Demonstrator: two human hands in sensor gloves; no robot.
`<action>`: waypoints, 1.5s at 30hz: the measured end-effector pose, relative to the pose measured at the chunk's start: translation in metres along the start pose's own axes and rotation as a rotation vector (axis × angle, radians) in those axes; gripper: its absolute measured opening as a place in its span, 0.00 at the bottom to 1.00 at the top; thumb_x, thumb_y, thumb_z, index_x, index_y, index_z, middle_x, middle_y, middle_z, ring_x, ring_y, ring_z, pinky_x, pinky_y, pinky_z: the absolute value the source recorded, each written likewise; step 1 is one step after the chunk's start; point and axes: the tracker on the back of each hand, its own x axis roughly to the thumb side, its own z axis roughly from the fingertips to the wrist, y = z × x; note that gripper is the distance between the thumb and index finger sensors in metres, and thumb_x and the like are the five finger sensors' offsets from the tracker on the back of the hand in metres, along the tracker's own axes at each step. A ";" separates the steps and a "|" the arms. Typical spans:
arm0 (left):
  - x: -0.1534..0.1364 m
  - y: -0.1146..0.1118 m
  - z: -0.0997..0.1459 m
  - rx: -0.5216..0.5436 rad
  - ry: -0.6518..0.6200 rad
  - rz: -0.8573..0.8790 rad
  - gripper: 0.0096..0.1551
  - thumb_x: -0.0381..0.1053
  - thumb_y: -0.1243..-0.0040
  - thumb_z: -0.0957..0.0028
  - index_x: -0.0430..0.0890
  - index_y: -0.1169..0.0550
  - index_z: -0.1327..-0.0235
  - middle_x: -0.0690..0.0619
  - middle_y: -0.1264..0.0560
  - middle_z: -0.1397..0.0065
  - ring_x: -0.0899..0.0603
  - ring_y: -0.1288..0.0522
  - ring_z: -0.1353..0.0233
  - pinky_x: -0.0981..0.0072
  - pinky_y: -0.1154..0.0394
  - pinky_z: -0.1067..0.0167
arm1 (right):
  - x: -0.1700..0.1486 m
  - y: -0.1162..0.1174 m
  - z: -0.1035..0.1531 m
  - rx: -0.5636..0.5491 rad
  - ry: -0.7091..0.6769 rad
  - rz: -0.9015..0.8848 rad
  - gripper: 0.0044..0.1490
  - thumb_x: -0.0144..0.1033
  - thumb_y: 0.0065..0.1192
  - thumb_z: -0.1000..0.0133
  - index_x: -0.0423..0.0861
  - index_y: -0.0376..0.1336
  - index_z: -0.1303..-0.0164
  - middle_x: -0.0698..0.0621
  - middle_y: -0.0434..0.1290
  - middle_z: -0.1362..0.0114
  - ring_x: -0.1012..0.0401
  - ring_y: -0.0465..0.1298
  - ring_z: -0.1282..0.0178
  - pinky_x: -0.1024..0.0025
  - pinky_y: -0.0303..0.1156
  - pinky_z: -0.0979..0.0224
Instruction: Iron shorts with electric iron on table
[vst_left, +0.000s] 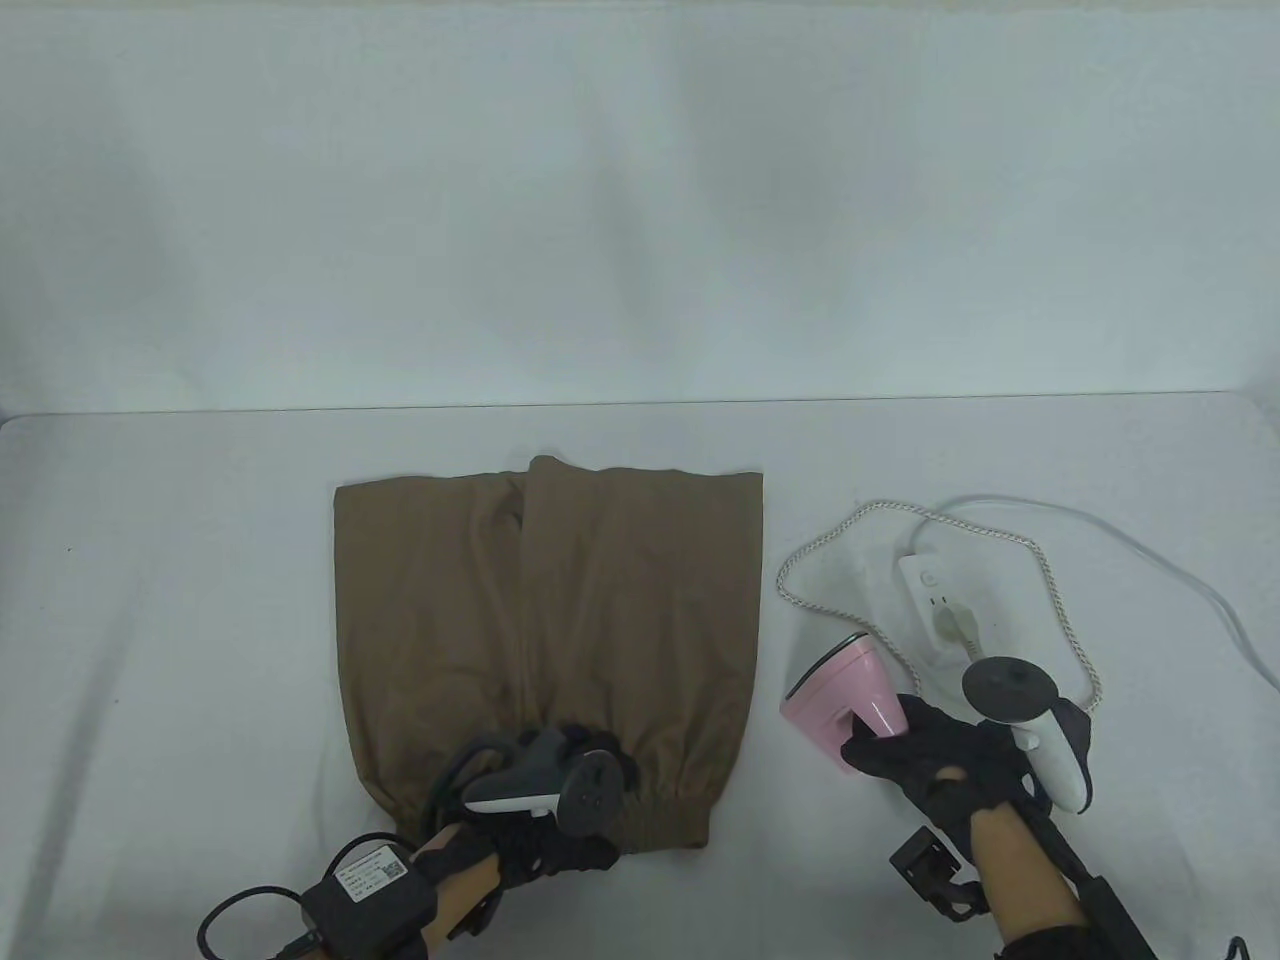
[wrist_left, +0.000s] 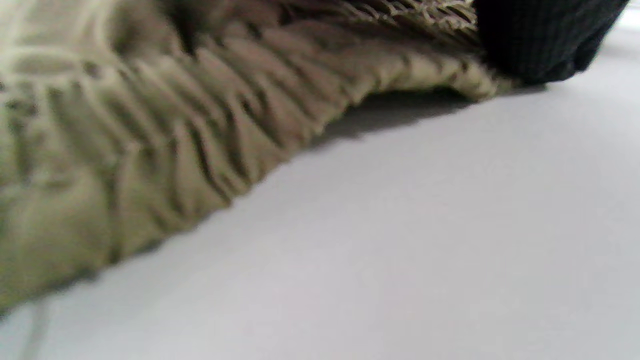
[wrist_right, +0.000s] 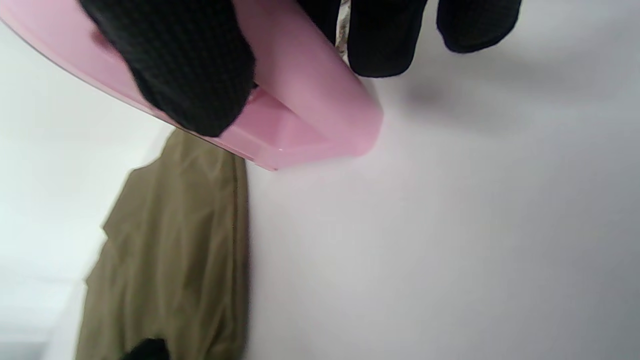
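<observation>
Brown shorts (vst_left: 545, 640) lie flat on the white table, waistband toward me; they also show in the left wrist view (wrist_left: 125, 135) and in the right wrist view (wrist_right: 175, 260). My left hand (vst_left: 560, 800) rests on the gathered waistband (vst_left: 660, 800), and a fingertip (wrist_left: 545, 40) presses the waistband edge. A pink electric iron (vst_left: 850, 690) sits on the table right of the shorts. My right hand (vst_left: 925, 755) grips its handle, and in the right wrist view the fingers (wrist_right: 195, 65) wrap the pink handle (wrist_right: 300, 100).
A white power strip (vst_left: 940, 600) lies behind the iron with the iron's plug in it. The braided cord (vst_left: 800, 600) loops left of it, and a white cable (vst_left: 1180, 570) runs off to the right edge. A white backdrop rises behind the table.
</observation>
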 end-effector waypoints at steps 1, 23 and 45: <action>0.000 0.000 0.000 -0.002 0.001 0.001 0.53 0.70 0.43 0.50 0.55 0.50 0.16 0.50 0.54 0.12 0.36 0.52 0.13 0.33 0.48 0.23 | -0.001 0.000 -0.002 -0.005 -0.016 -0.035 0.30 0.50 0.77 0.49 0.66 0.65 0.38 0.66 0.67 0.23 0.48 0.67 0.17 0.40 0.65 0.23; -0.001 -0.001 0.000 -0.032 -0.002 0.018 0.53 0.70 0.45 0.49 0.55 0.53 0.16 0.50 0.57 0.12 0.36 0.55 0.13 0.32 0.50 0.23 | 0.041 -0.035 -0.003 -0.030 -0.253 -0.264 0.38 0.59 0.73 0.49 0.67 0.60 0.29 0.62 0.73 0.33 0.54 0.74 0.30 0.31 0.71 0.35; -0.007 -0.004 0.000 -0.021 -0.010 0.088 0.54 0.70 0.44 0.50 0.56 0.53 0.17 0.51 0.58 0.12 0.37 0.58 0.14 0.32 0.52 0.23 | 0.229 0.008 -0.050 -0.230 -0.365 0.497 0.43 0.65 0.74 0.55 0.63 0.65 0.28 0.59 0.80 0.44 0.60 0.83 0.51 0.45 0.77 0.54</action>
